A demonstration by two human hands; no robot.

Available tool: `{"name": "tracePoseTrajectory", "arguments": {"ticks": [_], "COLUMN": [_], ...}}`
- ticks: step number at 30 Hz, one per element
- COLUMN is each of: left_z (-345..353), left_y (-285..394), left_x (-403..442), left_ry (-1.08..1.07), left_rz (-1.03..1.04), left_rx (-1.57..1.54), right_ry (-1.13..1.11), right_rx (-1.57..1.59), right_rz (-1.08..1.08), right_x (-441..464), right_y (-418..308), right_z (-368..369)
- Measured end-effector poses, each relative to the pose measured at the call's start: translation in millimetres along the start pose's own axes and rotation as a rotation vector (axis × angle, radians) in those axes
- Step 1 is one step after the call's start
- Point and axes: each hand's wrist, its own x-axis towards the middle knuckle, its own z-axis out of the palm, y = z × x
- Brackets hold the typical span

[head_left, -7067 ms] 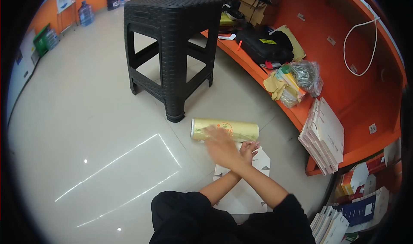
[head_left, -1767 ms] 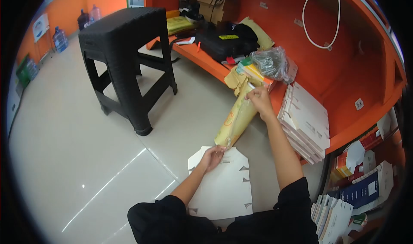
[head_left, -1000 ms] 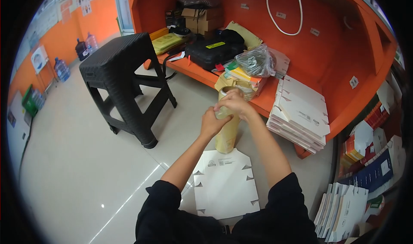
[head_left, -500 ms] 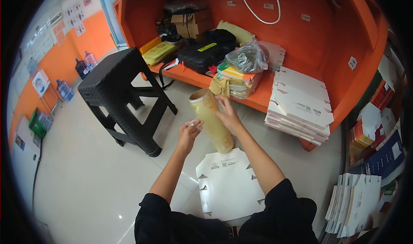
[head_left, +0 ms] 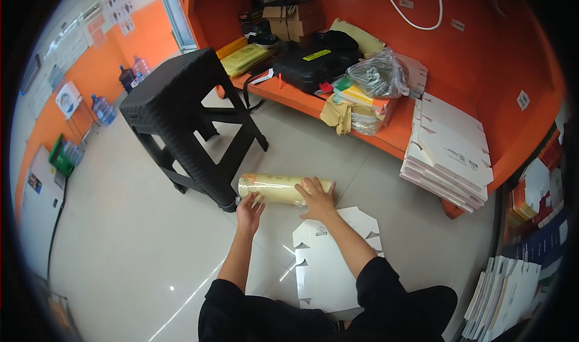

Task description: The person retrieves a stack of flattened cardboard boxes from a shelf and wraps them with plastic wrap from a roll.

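The roll (head_left: 277, 188) lies on its side on the floor (head_left: 136, 239), just beyond the flat carton (head_left: 329, 260). The right hand (head_left: 318, 202) spreads open over its right end; the left hand (head_left: 248, 214), loosely open, meets its near left edge, apparently steadying it, which calls for light, even contact.

Glossy pale tile on the floor (head_left: 132, 233). Directly on it: yellow roll (head_left: 277, 188) on its side, white carton sheet (head_left: 329, 269) flat just beside, black stool (head_left: 175, 92) upright, water bottles (head_left: 103, 110) farther back. Also orange shelf (head_left: 295, 103), low, bearing yellow packets (head_left: 248, 61), cardboard boxes (head_left: 292, 27), black case (head_left: 313, 69) and, at its near end, stack of flat white cartons (head_left: 449, 143). Exact contact under plastic-wrapped bundle (head_left: 367, 122) at shelf edge unclear.
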Motion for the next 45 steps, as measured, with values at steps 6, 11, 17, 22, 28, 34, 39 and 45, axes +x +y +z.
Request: {"name": "tracePoseTrajectory", "arguments": {"ticks": [6, 11, 17, 22, 28, 34, 39, 45], "left_z": [-18, -33, -5, 34, 47, 23, 35, 75], "left_y": [10, 13, 20, 4, -5, -1, -15, -55], "left_x": [-8, 7, -20, -34, -44, -32, -32, -66], "left_ry": [0.015, -0.032, -0.164, -0.210, -0.149, -0.213, -0.359, -0.398], "left_rz": [0.117, 0.168, -0.024, -0.043, -0.043, -0.099, -0.090, -0.123], "left_rx": [0.312, 0.460, 0.290, 0.304, 0.379, 0.366, 0.503, 0.537], "right_ry": [0.189, 0.591, 0.506, 0.527, 0.175, 0.230, 0.444, 0.585], "right_rx": [0.056, 1.127, 1.308, 1.553, 1.460, 1.390, 1.405, 1.168], "right_rz": [0.173, 0.796, 0.608, 0.528, 0.538, 0.550, 0.636, 0.703], "right_x": [-3, 21, 15, -9, -11, -14, -18, -21], "right_y": [-10, 36, 104, 138, 123, 126, 157, 214], "right_z": [17, 56, 64, 22, 37, 47, 37, 46]}}
